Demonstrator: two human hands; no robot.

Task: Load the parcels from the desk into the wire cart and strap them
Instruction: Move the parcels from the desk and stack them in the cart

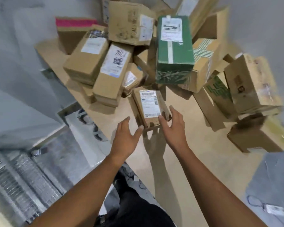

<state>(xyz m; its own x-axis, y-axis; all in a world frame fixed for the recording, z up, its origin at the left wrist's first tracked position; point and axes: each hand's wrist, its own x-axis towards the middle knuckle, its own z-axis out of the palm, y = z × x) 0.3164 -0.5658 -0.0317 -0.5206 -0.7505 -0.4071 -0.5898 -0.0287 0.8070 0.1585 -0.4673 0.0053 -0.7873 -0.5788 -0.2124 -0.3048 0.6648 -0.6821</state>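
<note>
Parcel: small labelled box [150, 107], on the desk [195, 153] at the pile's front.
Hands: left hand [124, 136] and right hand [174, 128] spread loose, flanking its near end; neither grips anything yet.
Cart: wire cart [23, 181], beyond the desk's left edge.
Risk: nudging the pile could topple the leaning green parcel [174, 51].

Grey floor [272, 174] w/ blue cable [254, 202], white tag [274, 210].

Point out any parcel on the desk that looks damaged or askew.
The green box lies tilted, its near end crumpled and wrinkled. The large brown box left of it looks scuffed and dented.
</note>
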